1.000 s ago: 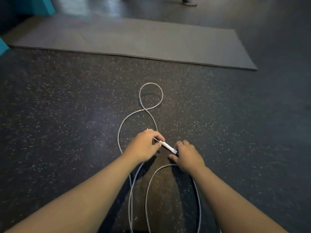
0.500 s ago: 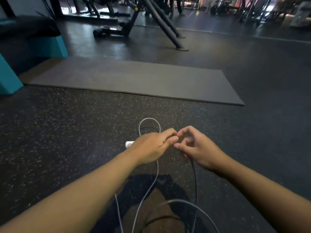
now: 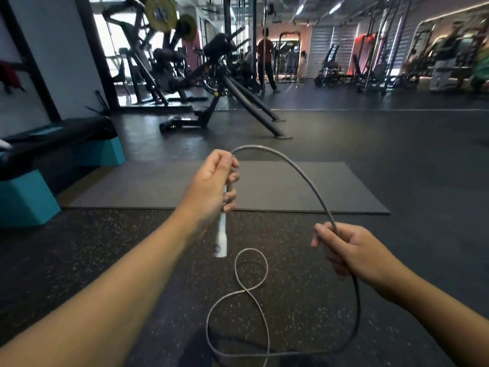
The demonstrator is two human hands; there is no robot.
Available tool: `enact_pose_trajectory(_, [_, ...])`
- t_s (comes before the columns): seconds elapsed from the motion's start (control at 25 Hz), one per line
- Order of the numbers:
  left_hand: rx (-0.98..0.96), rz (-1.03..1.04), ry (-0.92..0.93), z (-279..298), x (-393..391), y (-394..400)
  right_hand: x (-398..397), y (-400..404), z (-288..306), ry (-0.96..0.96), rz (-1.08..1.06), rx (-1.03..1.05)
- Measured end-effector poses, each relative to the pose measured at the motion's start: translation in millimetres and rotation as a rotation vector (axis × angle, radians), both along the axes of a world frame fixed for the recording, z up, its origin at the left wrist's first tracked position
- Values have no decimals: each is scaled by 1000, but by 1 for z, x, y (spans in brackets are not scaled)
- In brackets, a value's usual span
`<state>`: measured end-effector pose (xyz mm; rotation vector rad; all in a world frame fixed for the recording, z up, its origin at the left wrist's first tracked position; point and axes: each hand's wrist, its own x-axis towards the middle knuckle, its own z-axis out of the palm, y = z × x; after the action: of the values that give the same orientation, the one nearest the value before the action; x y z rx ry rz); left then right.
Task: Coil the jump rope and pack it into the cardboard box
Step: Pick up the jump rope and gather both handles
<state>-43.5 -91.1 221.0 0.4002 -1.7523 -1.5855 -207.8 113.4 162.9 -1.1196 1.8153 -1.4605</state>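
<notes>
My left hand (image 3: 211, 189) is raised in front of me, closed around the white handle (image 3: 221, 239) of the jump rope, with the handle's end hanging out below the fist. The grey rope (image 3: 299, 168) arcs from the top of that fist over to my right hand (image 3: 354, 252), which is closed on it lower and to the right. Below my right hand the rope runs down in a loop, and a figure-eight of it (image 3: 251, 284) lies on the speckled floor. No cardboard box is in view.
A grey exercise mat (image 3: 291, 186) lies on the floor just beyond my hands. Teal blocks (image 3: 23, 200) and a black bench stand at the left. Gym machines (image 3: 185, 75) and a standing person (image 3: 266, 59) are farther back.
Both hands have risen off the floor with the rope. My left hand now holds the handle upright, my right hand has slid along the rope to the right, and the view has tilted up.
</notes>
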Motion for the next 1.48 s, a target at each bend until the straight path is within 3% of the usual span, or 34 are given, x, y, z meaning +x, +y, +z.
enact_pose_trajectory(0.08, [156,18,193,10,-6,6,11,-3,4,-73,19,-10])
enact_pose_trajectory(0.24, [429,123,399,15,-23,32,45,-22,9,-88,142,20])
enact_pose_trajectory(0.44, [577,342,461,17,-25,38,66,-27,16,-235,209,-66])
enact_pose_trajectory(0.56, [592,430,426,12,-24,37,67,-30,21,-215,192,-94])
enact_pose_trajectory(0.64, [485,490,304,7,-19,34,62,-33,21,-162,158,-61])
enact_pose_trajectory(0.68, [333,578,195,5,-13,32,57,-32,22,-105,142,-35])
enact_pose_trajectory(0.76, [-216,736,36,11,3,30,43,-29,30,86,133,44])
enact_pose_trajectory(0.84, [-908,503,-97,32,10,35,30,-27,40,274,165,122])
enact_pose_trajectory(0.92, [-1315,105,-511,54,-1,47,24,-25,49,439,206,137])
enact_pose_trajectory(1.0, [-1288,-127,-864,63,-15,52,21,-23,54,467,234,73])
enact_pose_trajectory(1.04, [-1204,-184,-921,63,-20,51,18,-22,55,428,226,44])
enact_pose_trajectory(1.32, [-841,-329,-709,38,-28,49,8,-13,63,218,200,-90])
enact_pose_trajectory(1.48, [-844,-331,-682,38,-25,52,-1,-4,64,78,254,-84])
